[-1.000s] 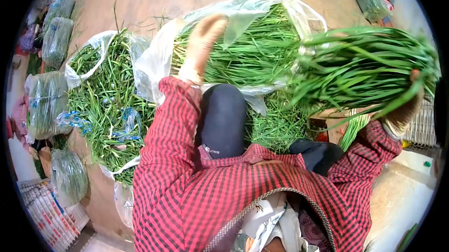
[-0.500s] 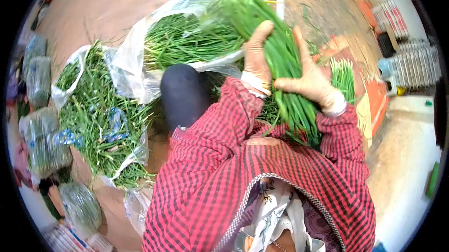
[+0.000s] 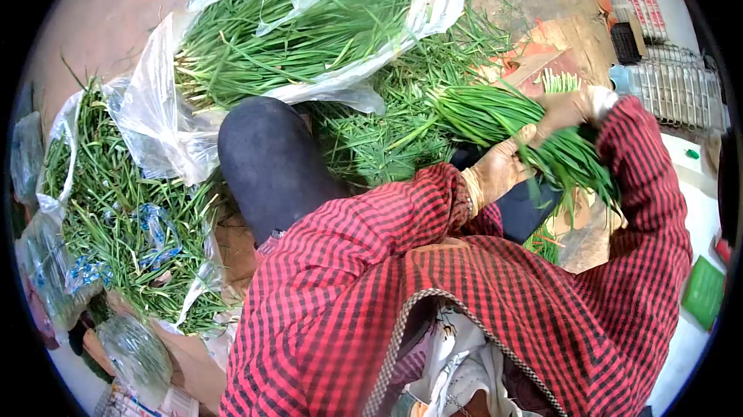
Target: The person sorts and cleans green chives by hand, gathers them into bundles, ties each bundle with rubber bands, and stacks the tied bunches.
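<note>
Up over the right leg [image 3: 529, 206] hangs the bunch [image 3: 487, 115], right hand [image 3: 563, 109] clasping it mid-length, left hand [image 3: 498, 172] against the near side, its grip unclear, leaves crossing the fingertips. Should that clasp slacken, stalks could spill onto the scraps [image 3: 379, 146]! Right fingers blur, partly hidden.

Brown floor [image 3: 116, 10] — in bright light

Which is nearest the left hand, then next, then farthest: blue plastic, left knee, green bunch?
From the left hand in the head view:
1. Green bunch, right at the hand.
2. Left knee, to the left.
3. Blue plastic, farther left, beyond the knee.
</note>
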